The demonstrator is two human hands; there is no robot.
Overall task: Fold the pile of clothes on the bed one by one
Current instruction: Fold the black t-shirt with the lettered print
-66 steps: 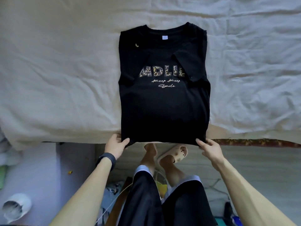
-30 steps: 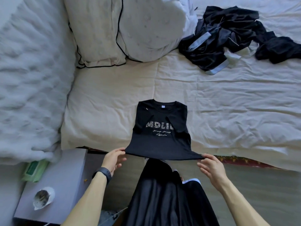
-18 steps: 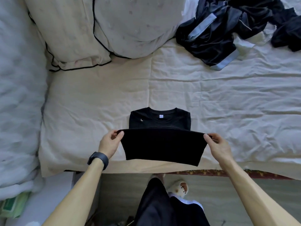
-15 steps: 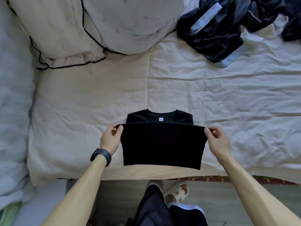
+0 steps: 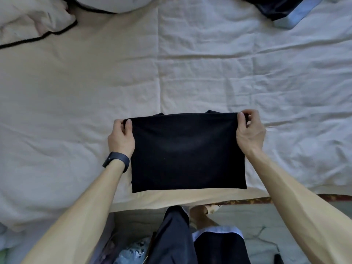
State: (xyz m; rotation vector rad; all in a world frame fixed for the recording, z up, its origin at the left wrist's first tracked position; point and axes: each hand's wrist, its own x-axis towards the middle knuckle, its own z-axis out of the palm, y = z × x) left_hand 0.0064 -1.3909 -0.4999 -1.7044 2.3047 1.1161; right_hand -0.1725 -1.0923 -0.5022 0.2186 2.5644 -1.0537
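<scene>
Shirt (image 5: pixel 187 151) folded higher (collar (image 5: pixel 211 111) peeking); hands (image 5: pixel 121 138) (image 5: pixel 250 130) — pinching.

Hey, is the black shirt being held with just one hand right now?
No, the left hand and the right hand each pinch a far corner of the black shirt on the bed.

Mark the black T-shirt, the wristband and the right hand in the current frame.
black T-shirt (image 5: pixel 187 153), head view, middle of its top layer
wristband (image 5: pixel 116 161), head view, the dark band's outer face on the left wrist
right hand (image 5: pixel 250 132), head view, back of the hand
</scene>
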